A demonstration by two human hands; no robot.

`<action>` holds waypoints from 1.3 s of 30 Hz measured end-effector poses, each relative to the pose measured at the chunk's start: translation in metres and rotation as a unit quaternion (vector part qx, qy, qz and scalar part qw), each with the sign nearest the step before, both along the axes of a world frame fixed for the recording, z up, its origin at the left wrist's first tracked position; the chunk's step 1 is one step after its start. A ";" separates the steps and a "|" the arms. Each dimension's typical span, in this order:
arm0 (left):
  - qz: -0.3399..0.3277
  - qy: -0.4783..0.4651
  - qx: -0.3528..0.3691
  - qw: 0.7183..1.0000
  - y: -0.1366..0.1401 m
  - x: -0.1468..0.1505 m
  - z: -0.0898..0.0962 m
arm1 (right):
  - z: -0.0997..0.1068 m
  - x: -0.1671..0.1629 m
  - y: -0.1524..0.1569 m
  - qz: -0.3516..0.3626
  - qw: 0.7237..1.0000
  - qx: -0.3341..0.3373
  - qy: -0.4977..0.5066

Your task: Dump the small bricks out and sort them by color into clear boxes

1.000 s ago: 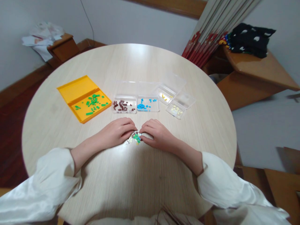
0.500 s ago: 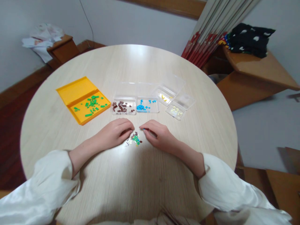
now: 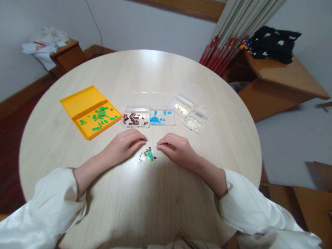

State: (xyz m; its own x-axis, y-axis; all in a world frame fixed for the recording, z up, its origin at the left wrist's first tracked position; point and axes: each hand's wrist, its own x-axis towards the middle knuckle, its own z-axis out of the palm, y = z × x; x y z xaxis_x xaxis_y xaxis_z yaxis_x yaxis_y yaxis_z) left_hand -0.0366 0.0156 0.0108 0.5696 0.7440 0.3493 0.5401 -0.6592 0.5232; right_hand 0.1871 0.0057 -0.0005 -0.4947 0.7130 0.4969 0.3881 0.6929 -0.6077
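A small pile of mixed toy bricks [image 3: 149,155], in green, brown, white, blue and yellow, lies on the table between my hands. My left hand [image 3: 127,145] rests to its left with fingers curled and the tips close to the thumb; whatever they hold, if anything, is too small to make out. On the other side, my right hand [image 3: 176,148] has its thumb and fingertips drawn together beside the pile. No brick shows clearly in its pinch. Just beyond the hands stand clear boxes with brown bricks [image 3: 133,119] and blue bricks [image 3: 155,119].
At the left lies an open orange case [image 3: 83,126] with green bricks [image 3: 101,114]. Small clear boxes at the right hold yellow bricks [image 3: 181,109] and pale yellow bricks [image 3: 194,123]. The round table [image 3: 155,200] has a wooden stool [image 3: 282,79] beyond its right edge.
My hands have moved slightly apart. The blue brick that showed between my right thumb and fingers is no longer visible there, and those fingertips are closer together.
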 end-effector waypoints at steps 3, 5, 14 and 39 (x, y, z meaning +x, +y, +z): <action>0.008 -0.001 -0.002 1.000 0.000 0.000 0.000 | 0.002 0.000 -0.002 -0.025 1.000 -0.014 0.005; 0.010 -0.004 -0.003 1.000 0.000 -0.001 0.000 | 0.002 -0.001 -0.002 -0.053 0.998 -0.037 0.025; 0.021 -0.004 0.002 1.000 -0.002 0.001 0.002 | -0.006 0.003 0.008 -0.122 0.915 -0.257 0.286; 0.244 -0.031 0.081 0.966 0.007 -0.011 -0.002 | -0.005 -0.001 -0.003 0.080 0.992 0.029 -0.091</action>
